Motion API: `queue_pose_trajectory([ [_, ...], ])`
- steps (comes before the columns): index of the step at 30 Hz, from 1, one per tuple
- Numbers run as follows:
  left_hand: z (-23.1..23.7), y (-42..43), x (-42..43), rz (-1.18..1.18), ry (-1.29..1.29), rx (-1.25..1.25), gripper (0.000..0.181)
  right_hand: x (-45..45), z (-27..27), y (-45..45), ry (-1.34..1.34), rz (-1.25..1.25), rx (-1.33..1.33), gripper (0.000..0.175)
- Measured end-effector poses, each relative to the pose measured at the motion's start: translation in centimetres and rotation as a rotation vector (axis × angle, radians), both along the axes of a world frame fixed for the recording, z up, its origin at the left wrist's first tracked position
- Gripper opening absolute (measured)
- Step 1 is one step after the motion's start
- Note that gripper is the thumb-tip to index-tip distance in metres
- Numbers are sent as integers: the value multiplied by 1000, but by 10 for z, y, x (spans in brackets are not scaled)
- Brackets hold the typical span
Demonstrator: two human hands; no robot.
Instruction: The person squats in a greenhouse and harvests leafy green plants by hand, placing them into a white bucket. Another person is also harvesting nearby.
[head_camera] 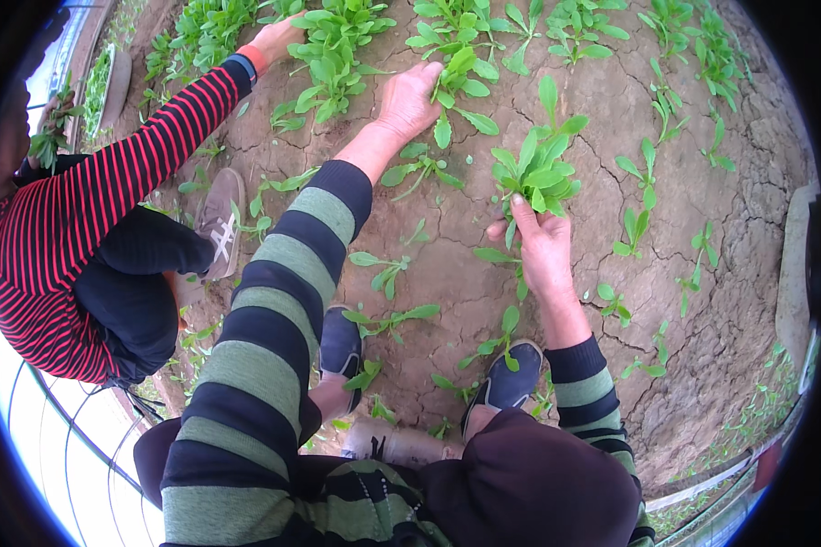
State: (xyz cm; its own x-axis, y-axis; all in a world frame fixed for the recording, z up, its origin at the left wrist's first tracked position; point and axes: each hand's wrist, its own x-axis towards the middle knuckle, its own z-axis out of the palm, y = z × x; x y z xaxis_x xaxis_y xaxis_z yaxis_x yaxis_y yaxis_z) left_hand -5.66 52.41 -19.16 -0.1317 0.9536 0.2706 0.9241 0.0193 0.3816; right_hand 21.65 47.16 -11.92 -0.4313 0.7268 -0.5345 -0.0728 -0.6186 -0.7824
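Observation:
My right hand [546, 249] holds a small bunch of leafy green seedlings [539, 171], thumb across the stems and leaves fanning away from me. Farther forward and to the left, my left hand [410, 101] is closed at the edge of a leafy green plant [460, 76] growing in the soil row. Its fingertips are partly hidden by the leaves. Between my two hands a lone low seedling [424, 167] stands in the cracked soil [479, 301].
At the left a crouching co-worker in a red-striped sleeve [144, 147] reaches a hand [279, 39] into dense plants [342, 55]. Their other hand holds cut greens [53, 133]. A tub of greens [113, 89] stands behind. Small seedlings [386, 270] dot the ground around my shoes [513, 376].

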Motion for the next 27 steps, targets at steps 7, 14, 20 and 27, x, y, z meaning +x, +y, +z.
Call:
queue_pose_trajectory([
  [7,5,10,-1,455,-1020,136,8,0,1,0,52,-30,-9,17],
  [14,93,-33,28,450,-1163,2,11,-3,5,7,123,-41,30,20],
  [20,128,-71,109,-21,-1021,-553,24,-4,17,-3,206,-1,51,28],
  [27,149,-69,147,-226,-226,-420,17,12,18,-18,355,-98,-157,60],
])
